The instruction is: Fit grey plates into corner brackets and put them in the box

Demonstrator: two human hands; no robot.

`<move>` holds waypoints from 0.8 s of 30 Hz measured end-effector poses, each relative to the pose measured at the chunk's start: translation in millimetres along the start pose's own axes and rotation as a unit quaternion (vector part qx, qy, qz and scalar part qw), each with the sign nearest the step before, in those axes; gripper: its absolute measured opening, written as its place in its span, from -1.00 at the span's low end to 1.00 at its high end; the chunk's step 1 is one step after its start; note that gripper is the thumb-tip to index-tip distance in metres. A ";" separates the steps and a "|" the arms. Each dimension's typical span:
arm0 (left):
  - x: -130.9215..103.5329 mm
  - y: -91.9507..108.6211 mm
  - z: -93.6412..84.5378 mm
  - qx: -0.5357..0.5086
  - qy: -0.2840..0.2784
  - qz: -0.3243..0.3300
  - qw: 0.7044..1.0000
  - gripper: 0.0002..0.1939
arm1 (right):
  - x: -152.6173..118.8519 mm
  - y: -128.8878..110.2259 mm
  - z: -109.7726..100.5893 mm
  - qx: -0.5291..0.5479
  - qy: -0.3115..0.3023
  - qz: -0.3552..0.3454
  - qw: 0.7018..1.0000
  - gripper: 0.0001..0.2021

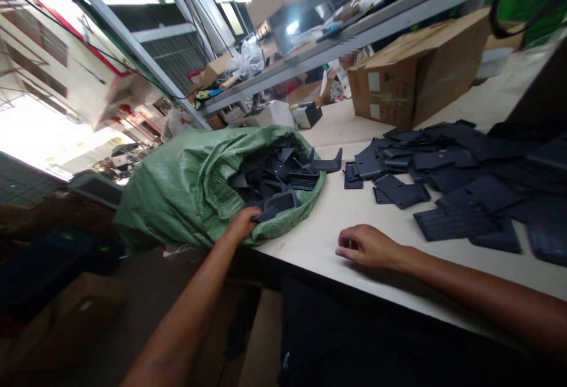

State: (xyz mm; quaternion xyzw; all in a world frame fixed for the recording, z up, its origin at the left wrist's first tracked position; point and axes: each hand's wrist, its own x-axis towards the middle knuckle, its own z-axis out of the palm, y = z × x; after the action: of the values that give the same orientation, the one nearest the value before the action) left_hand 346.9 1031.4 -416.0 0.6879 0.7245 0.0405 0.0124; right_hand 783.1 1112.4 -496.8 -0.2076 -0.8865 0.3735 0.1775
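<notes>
A green woven sack [177, 180] lies on its side on the white table, its mouth facing right. Inside the mouth are many black plastic parts, some framed and some ribbed. My left hand [243, 224] is at the sack's lower lip, its fingers closed on the end of a black plastic part [277, 205]. Over the bare table between sack and pile is my right hand [361, 245], loosely curled, with a gap between thumb and fingers and nothing seen in it. A hook-shaped black part [328, 164] sticks out of the sack's mouth.
Flat black plastic pieces [460, 189] are heaped on the table [328, 227] at right. Behind stands a large cardboard box [398, 83]. A cluttered shelf [310, 59] crosses above, with a person partly visible beyond it. The table's front edge runs close to my body.
</notes>
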 end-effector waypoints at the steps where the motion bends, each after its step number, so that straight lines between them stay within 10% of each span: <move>1: 2.7 -3.1 1.8 0.001 0.021 -0.011 1.000 -0.63 | 6.0 0.7 -1.9 -0.012 0.005 -0.008 1.000 -0.79; 11: 16.6 20.1 69.1 0.005 0.114 -0.048 0.992 -0.67 | 20.1 28.5 15.3 -0.031 0.065 -0.067 0.995 -0.87; 24: 37.1 27.0 76.2 0.007 0.097 -0.115 0.989 -0.80 | 13.8 48.3 18.0 0.116 0.127 -0.029 0.985 -0.93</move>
State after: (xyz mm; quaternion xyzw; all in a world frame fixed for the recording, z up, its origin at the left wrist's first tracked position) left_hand 377.4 1073.0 -488.5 0.5932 0.7967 0.1004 -0.0577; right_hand 774.3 1139.4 -542.0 -0.2055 -0.8133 0.4389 0.3219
